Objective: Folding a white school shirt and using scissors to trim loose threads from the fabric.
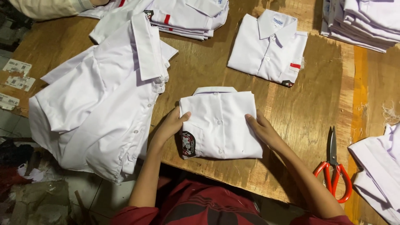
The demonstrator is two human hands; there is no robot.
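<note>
A folded white shirt (221, 123) with a dark badge on its pocket lies in front of me on the wooden table (316, 104). My left hand (171, 124) grips its left edge, thumb on top of the fabric. On the right edge rests my right hand (261, 129), fingers flat and pressing on the cloth. Both hands bracket the shirt from the sides.
An unfolded pile of white shirts (100, 100) hangs over the table's left edge. Folded shirts lie at the back: a single one (266, 48), a stack (187, 16) and another stack (362, 21). Red-handled scissors (333, 166) lie right; more white cloth (379, 171) beyond.
</note>
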